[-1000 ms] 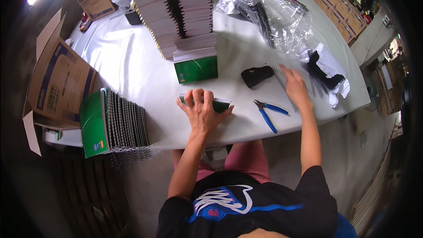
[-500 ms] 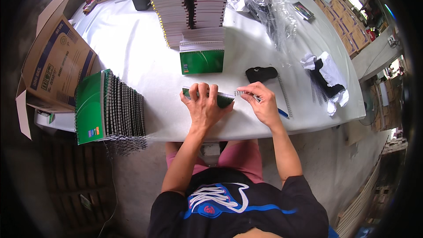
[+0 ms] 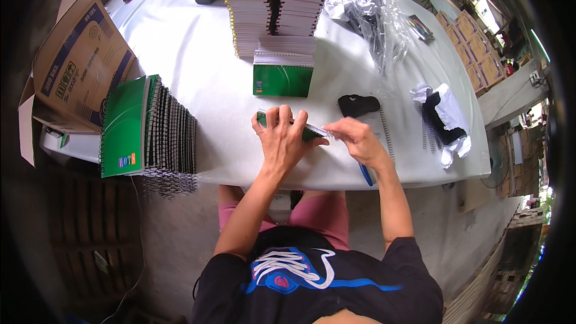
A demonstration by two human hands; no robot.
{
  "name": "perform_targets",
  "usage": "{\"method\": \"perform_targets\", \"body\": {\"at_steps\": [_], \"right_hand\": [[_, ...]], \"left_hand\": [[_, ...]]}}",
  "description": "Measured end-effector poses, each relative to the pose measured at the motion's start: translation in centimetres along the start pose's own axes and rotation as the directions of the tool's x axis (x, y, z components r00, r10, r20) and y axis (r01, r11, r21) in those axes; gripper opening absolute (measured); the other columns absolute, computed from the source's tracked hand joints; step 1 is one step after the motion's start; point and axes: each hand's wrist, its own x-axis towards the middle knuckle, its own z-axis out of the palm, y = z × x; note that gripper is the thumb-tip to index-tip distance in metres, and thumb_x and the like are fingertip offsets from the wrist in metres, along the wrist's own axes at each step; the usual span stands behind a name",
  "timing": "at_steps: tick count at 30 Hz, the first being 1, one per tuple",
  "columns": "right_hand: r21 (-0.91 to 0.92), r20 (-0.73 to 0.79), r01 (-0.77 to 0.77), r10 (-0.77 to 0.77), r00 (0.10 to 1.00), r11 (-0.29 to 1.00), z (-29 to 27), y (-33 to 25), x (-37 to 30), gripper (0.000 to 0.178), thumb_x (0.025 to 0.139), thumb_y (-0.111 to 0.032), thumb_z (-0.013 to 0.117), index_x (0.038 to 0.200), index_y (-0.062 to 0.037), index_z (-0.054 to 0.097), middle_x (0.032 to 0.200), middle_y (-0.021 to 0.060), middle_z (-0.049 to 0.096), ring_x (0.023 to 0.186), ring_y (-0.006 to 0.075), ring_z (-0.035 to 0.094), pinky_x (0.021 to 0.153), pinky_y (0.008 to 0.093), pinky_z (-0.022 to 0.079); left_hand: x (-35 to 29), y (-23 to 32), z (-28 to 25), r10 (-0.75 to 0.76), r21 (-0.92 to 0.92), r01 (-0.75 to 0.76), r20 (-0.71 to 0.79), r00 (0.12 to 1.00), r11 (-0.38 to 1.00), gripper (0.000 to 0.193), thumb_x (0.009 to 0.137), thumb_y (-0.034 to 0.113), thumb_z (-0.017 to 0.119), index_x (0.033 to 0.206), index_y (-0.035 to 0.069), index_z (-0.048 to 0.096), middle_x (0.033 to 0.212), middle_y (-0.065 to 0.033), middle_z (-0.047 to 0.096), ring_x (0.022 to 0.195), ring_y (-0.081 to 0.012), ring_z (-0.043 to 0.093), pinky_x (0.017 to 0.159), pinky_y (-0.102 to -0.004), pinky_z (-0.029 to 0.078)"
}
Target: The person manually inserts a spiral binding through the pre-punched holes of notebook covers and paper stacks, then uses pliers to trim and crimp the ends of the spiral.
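Observation:
My left hand (image 3: 281, 142) is closed over a small green notebook (image 3: 262, 119), its fingers on the far side and thumb on the near side. The notebook stands tilted on edge, its white page edges upward. At its right end, my right hand (image 3: 360, 141) pinches a thin wire spiral (image 3: 329, 134) between thumb and fingertips. The fingers hide part of the wire. A slim blue handle (image 3: 366, 175) juts out below the right palm; the rest is hidden. Just beyond lie a black cloth pouch (image 3: 359, 106) and a long loose spiral (image 3: 387, 129).
Ahead stands a stack of green notebooks (image 3: 282, 80), with taller spiral-edged stacks (image 3: 249, 9) behind it. At left are a pile of bound green notebooks (image 3: 125, 129) and an open carton (image 3: 81, 66). Clear plastic wrap (image 3: 378, 30) and crumpled white paper (image 3: 447, 108) lie at right.
My right hand has turned slightly and now pinches closer to the notebook's end. The blue handle has swung from right of the wrist to below the palm. The view has shifted a little.

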Motion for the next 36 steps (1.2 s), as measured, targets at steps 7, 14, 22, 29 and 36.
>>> {"method": "perform_targets", "body": {"at_steps": [7,14,22,29,36], "right_hand": [[0.271,0.165,-0.332,0.296,0.941,0.904,-0.2,-0.9,-0.3,0.016,0.093,-0.006,0.051,0.105,-0.0068,0.062,0.073,0.0062,0.059,0.058,0.0107,0.054,0.053,0.0266,0.044],[0.229,-0.113,-0.344,0.376,0.92,0.911,-0.4,-3.7,-0.9,0.025,0.083,-0.006,0.066,0.108,-0.0059,0.063,0.082,0.0079,0.062,0.067,0.0122,0.057,0.056,0.0262,0.047],[0.319,0.012,-0.266,0.277,0.961,0.91,-0.7,-0.7,-1.8,0.024,0.08,0.003,0.064,0.104,-0.0027,0.068,0.088,0.0051,0.061,0.074,0.0115,0.057,0.064,0.0245,0.046],[0.269,0.282,-0.367,0.291,0.914,0.89,-1.9,-1.0,-1.4,0.034,0.09,-0.004,0.055,0.124,-0.009,0.059,0.074,0.0041,0.061,0.064,0.0085,0.054,0.06,0.0239,0.046],[-0.515,0.013,0.102,-0.111,0.994,0.851,-4.0,6.1,-0.3,0.055,0.084,-0.003,0.051,0.137,-0.018,0.045,0.103,0.0153,0.065,0.095,0.0267,0.063,0.083,0.0307,0.05]], "left_hand": [[-0.3,0.1,0.0,0.008,0.025,-0.009,0.01,1.0,1.0,0.068,0.049,0.066,0.075,0.092,0.017,0.058,0.094,-0.0041,0.046,0.099,-0.0248,0.042,0.083,-0.0518,0.029],[-1.3,-0.6,-0.3,0.084,-0.027,-0.083,0.03,0.996,0.996,0.058,0.063,0.056,0.073,0.104,0.018,0.058,0.098,-0.0034,0.047,0.102,-0.0249,0.041,0.086,-0.0502,0.028],[-0.4,-0.1,-1.1,0.041,-0.257,-0.023,0.064,0.997,0.966,0.043,0.066,0.05,0.075,0.083,0.014,0.061,0.1,-0.0045,0.048,0.105,-0.0275,0.04,0.086,-0.0466,0.031],[0.0,-0.3,-1.3,0.062,-0.264,-0.03,0.114,0.992,0.964,0.043,0.065,0.049,0.077,0.078,0.012,0.059,0.102,-0.0052,0.048,0.108,-0.0294,0.039,0.085,-0.0466,0.032],[0.2,-1.9,-4.3,0.141,-0.407,-0.084,0.11,0.984,0.91,0.041,0.058,0.043,0.081,0.072,0.012,0.057,0.104,-0.0059,0.047,0.112,-0.0297,0.04,0.094,-0.0442,0.03]]}}
